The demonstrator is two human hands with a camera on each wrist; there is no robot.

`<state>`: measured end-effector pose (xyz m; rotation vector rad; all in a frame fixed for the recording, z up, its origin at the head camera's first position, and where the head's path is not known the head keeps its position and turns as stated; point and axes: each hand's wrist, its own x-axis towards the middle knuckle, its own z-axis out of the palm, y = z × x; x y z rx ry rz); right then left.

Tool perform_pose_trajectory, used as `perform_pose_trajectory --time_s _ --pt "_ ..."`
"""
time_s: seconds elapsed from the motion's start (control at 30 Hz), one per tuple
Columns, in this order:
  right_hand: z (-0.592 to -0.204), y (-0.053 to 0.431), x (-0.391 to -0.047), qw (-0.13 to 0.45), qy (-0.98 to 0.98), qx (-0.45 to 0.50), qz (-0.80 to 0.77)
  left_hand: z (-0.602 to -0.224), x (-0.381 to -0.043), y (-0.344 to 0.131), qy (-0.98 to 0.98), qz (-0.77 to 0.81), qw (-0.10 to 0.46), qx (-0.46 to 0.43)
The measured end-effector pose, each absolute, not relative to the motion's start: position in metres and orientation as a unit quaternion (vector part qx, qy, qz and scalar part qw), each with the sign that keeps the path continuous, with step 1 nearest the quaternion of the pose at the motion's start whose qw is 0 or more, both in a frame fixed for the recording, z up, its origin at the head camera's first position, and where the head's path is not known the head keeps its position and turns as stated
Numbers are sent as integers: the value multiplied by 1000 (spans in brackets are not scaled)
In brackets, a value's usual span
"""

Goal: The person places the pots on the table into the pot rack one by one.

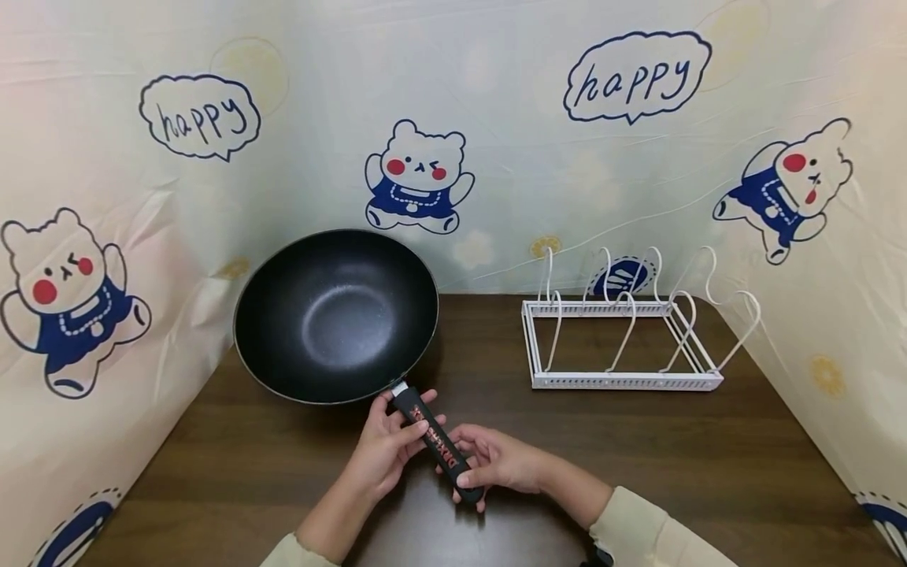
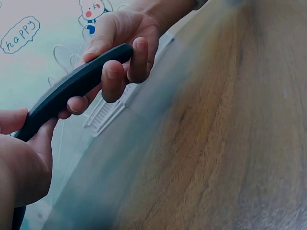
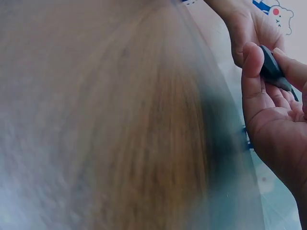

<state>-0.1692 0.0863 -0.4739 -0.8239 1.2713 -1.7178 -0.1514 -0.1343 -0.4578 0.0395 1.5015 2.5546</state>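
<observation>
I am holding the pan [image 1: 336, 315] left of the rack [image 1: 623, 381], its handle [image 1: 441, 447] slanting back toward my right, the curled fingers of my left hand [image 1: 385, 447] gripping near the pan and my right hand [image 1: 509, 461], nearer the rack, pinching the free end.

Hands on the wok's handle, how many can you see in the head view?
2. The left hand pinches the handle close to the wok; the right hand holds it near its free end. No other hand shows.
</observation>
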Motion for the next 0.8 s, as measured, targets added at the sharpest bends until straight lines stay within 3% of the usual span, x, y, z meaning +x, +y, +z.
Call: perform_pose_trajectory --time_s 0.37,0.6,0.8 --pt "-475 88 -164 383 563 -316 -660 -459 -147 -128 553 830 70 24" --pt "-469 87 -162 328 597 -305 -665 -457 -152 -124 591 801 46 81" --pt "-466 85 -164 342 579 -298 -678 -451 -156 -122 601 790 47 116"
